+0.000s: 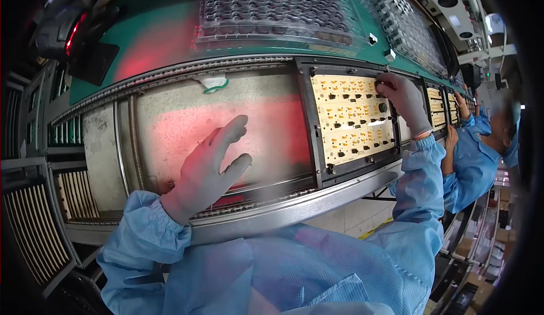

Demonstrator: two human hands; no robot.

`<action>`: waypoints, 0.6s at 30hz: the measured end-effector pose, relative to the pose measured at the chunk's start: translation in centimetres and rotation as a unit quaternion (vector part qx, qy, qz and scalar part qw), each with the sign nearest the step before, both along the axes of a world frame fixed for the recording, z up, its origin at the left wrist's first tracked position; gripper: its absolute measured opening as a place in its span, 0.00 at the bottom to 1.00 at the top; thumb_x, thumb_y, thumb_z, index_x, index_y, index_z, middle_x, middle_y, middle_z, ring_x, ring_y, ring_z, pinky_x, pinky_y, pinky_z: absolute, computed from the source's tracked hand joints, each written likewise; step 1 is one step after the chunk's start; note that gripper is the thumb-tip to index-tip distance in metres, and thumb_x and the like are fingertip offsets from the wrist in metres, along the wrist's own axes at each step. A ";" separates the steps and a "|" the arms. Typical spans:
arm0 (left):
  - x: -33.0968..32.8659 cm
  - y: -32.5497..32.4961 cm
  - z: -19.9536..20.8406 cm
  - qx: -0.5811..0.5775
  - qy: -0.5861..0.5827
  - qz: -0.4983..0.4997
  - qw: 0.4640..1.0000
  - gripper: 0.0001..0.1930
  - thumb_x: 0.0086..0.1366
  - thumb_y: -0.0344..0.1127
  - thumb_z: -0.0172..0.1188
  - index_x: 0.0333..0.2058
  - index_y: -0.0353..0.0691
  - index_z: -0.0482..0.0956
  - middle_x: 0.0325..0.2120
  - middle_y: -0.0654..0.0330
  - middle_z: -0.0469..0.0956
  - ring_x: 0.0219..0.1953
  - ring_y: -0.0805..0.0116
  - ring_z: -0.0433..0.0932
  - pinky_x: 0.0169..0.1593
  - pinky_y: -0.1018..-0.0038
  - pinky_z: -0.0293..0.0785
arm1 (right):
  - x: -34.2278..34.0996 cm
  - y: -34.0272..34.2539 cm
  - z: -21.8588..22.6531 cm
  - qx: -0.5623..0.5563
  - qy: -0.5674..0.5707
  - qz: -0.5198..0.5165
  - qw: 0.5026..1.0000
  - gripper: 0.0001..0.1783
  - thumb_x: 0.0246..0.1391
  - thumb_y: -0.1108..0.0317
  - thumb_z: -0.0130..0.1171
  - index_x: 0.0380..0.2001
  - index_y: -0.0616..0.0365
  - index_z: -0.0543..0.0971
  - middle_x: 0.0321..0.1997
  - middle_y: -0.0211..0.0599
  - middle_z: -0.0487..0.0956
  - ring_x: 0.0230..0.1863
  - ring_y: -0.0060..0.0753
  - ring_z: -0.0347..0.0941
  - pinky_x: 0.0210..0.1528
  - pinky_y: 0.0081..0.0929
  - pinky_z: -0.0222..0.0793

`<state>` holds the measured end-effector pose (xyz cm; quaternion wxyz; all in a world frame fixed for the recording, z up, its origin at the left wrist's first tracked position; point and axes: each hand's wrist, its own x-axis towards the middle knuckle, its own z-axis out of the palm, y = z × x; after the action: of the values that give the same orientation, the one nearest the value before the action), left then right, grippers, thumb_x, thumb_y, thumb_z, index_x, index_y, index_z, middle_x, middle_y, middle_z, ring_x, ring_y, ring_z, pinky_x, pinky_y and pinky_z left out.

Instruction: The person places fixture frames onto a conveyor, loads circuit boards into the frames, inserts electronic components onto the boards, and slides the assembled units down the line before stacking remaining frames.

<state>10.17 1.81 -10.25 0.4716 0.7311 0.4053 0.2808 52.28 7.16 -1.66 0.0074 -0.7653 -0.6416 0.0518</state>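
The board [351, 118] is pale yellow and carries many small dark and orange parts in rows. It sits in a black frame [306, 128] on the conveyor [272, 216], toward the right end of the stretch in view. The right hand [403, 97], in a grey glove, rests on the upper right corner of the board. Its fingers are curled and pressed together at the fingertips on something small at the board's top edge; what they pinch is too small to tell.

The left hand [208, 167], also in a grey glove, is spread open, with the thumb apart from the fingers. It lies over the bare grey plate [181, 116] of the conveyor, well left of the board, and holds nothing. A red glow falls on this plate. One small white piece with a green loop [213, 84] sits at the far edge of the plate.

Beyond the far edge lies a green surface [153, 37] with two clear trays [277, 9] of small dark parts, side by side. Further right along the conveyor, at least two more yellow boards [435, 108] follow in a line. One other person [476, 156] in a blue coat works there, with both hands near those boards. On the left side stand racks [34, 230] with thin slots.
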 end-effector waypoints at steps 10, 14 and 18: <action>0.4 1.2 -0.3 0.034 0.011 -0.012 0.999 0.33 0.61 0.31 0.63 0.64 0.39 0.62 0.51 0.51 0.75 0.54 0.57 0.75 0.57 0.65 0.71 | -1.6 -0.7 -0.7 0.213 0.215 0.029 0.953 0.19 0.58 0.60 0.60 0.49 0.58 0.80 0.37 0.39 0.82 0.37 0.29 0.79 0.43 0.27 0.72; 0.4 -0.3 -0.2 0.209 0.039 -0.011 0.977 0.32 0.63 0.32 0.60 0.65 0.39 0.61 0.53 0.51 0.73 0.55 0.56 0.73 0.61 0.64 0.68 | -13.3 -3.9 1.7 0.100 0.133 0.456 0.874 0.21 0.60 0.58 0.57 0.53 0.57 0.77 0.50 0.40 0.79 0.54 0.42 0.73 0.59 0.40 0.65; 0.9 -2.1 1.4 0.246 0.098 -0.003 0.964 0.29 0.65 0.39 0.58 0.64 0.42 0.63 0.52 0.51 0.73 0.53 0.53 0.72 0.59 0.61 0.68 | -13.9 -4.8 0.0 -0.037 0.128 0.526 0.840 0.22 0.58 0.48 0.56 0.46 0.54 0.80 0.53 0.46 0.77 0.58 0.55 0.67 0.63 0.50 0.59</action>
<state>11.06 -0.33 -8.81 0.2359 0.8500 0.3652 0.2975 38.35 2.34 -1.65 0.0323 -0.2993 -0.9385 0.1689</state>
